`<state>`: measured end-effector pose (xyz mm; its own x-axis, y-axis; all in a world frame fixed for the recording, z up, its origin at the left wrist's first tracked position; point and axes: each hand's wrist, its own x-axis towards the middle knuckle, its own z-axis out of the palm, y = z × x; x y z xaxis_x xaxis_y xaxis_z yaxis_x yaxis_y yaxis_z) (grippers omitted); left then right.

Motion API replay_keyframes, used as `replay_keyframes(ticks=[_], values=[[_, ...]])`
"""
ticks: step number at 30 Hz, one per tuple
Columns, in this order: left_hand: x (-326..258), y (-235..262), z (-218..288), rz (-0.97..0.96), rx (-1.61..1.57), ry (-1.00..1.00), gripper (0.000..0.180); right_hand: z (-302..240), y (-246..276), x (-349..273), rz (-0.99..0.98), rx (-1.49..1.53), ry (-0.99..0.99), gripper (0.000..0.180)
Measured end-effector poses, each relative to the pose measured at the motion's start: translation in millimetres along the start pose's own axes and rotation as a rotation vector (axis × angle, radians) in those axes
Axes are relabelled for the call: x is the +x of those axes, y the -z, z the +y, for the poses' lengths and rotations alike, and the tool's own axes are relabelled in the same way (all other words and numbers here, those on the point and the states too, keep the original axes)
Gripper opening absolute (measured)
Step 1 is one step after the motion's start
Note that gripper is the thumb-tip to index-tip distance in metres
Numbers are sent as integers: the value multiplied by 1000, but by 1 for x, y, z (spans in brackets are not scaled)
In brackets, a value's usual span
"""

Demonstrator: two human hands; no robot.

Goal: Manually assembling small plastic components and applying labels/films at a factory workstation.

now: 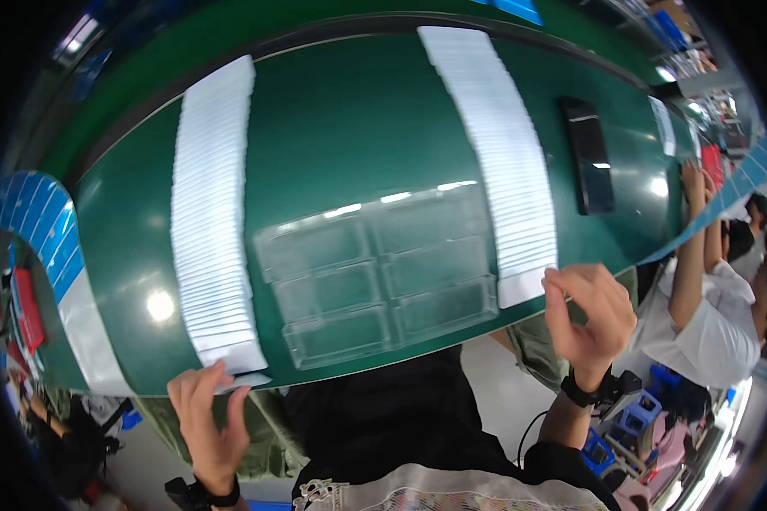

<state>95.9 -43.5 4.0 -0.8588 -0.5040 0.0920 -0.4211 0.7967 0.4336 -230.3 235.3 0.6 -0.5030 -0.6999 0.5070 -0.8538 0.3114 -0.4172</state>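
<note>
1. Head view: I look down on a green worktop (341, 128) whose near edge runs just above my hands.
2. My left hand (206, 417) is at the near edge, toward the worktop's left end. Its fingers (198, 381) are pinched narrow on the front card (245, 381), a thin white piece that sticks out past the edge.
3. That card sits at the near end of the left row of white cards (211, 213), a long overlapped band that runs from the near edge up to the far edge.
4. My right hand (590, 317) is at the near edge, toward the right. The fingers are curled, and the fingertips (556, 281) touch the near end of the right row of white cards (503, 153). I cannot tell whether a card is actually gripped there.
5. The right row also runs from the near edge to the far edge, leaning leftward as it goes back.
6. Between the two rows, against the near edge, lies a clear plastic tray (382, 272) with six compartments in two columns. It is apart from both hands.
7. A black flat device (588, 153) lies beyond the right row, toward the right end of the worktop.
8. I wear a dark wristband (581, 393) on my right wrist.
9. Another person in a white shirt (709, 315) leans at the right end, one arm stretched onto the worktop.
</note>
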Motion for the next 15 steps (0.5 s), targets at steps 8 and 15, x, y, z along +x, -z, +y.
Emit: replay_keyframes(ticks=[8, 15], values=[[24, 8, 16, -224, -321, -29, 29, 20, 18, -17, -300, -153, -158, 44], [19, -11, 35, -338, -1305, 578, 27, 24, 16, -24, -334, -201, -136, 40]])
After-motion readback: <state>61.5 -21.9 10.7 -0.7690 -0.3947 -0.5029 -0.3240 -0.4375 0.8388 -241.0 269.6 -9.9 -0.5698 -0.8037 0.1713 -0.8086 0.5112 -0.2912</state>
